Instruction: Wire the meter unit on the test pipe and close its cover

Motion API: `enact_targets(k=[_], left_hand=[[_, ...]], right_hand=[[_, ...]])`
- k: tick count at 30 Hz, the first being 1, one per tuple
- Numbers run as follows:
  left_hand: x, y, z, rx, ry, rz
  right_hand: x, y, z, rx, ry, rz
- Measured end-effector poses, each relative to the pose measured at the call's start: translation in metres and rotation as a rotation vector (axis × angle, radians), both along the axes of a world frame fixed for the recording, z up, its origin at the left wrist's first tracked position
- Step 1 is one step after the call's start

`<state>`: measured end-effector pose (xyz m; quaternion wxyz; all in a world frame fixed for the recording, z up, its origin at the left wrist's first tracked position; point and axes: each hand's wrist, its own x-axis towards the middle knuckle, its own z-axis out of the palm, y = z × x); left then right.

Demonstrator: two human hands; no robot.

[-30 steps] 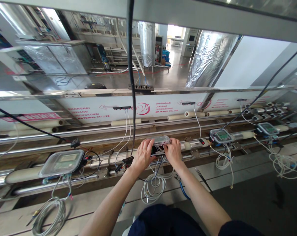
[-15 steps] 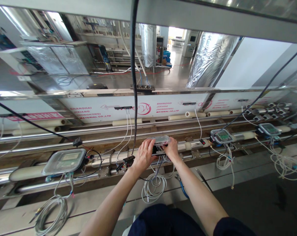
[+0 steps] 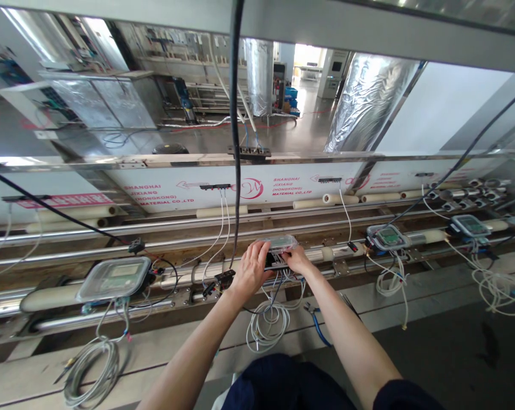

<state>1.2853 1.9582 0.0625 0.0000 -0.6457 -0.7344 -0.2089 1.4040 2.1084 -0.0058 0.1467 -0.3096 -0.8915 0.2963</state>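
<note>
In the middle of the head view, a meter with a clear cover (image 3: 281,244) sits on the pipe line, its black lower part (image 3: 276,261) facing me. My left hand (image 3: 251,269) is wrapped round its left side, thumb underneath. At the right, my right hand (image 3: 299,260) has its fingers curled together against the meter's lower edge; whatever they pinch is hidden. Thin wires run down from the meter to a coiled grey cable (image 3: 268,327). A black connector (image 3: 225,277) lies on the rail left of my left hand.
Similar covered meters stand at the left (image 3: 114,277) and right (image 3: 387,237), with coiled cables below. Blue-handled pliers (image 3: 320,327) lie on the metal ledge. A black cable (image 3: 235,114) hangs in front of the printed white panel (image 3: 167,191).
My right hand has slid from the meter's upper right side down to its lower front edge, fingers more curled. My left hand keeps its hold. The view has shifted slightly.
</note>
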Motion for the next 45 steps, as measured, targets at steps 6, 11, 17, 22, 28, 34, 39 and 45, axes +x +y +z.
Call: enact_targets(k=[6, 11, 17, 22, 28, 34, 39, 45], left_hand=[[0.0, 0.0, -0.002, 0.003, 0.042, 0.012], [0.0, -0.001, -0.003, 0.007, 0.042, 0.01], [0.0, -0.001, -0.006, 0.013, 0.039, 0.012], [-0.001, -0.003, -0.014, 0.042, 0.056, -0.003], [0.001, -0.014, -0.045, 0.109, 0.103, -0.07], [0.004, -0.019, -0.059, 0.127, 0.087, -0.05], [0.001, -0.019, -0.053, 0.119, -0.024, -0.053], [-0.002, -0.019, -0.053, 0.157, -0.244, 0.065]], right_hand=[[0.01, -0.004, 0.013, -0.007, 0.092, 0.036], [0.034, -0.01, 0.031, -0.093, 0.201, -0.045], [0.043, -0.005, 0.046, -0.441, 0.154, -0.35], [0.038, -0.004, 0.058, -0.868, -0.007, -0.315], [0.044, -0.017, 0.048, -1.087, -0.062, -0.242], [0.047, -0.03, 0.034, -0.941, -0.01, -0.216], [0.047, -0.024, 0.047, -0.601, -0.007, -0.24], [0.019, -0.016, 0.064, 0.166, -0.149, 0.213]])
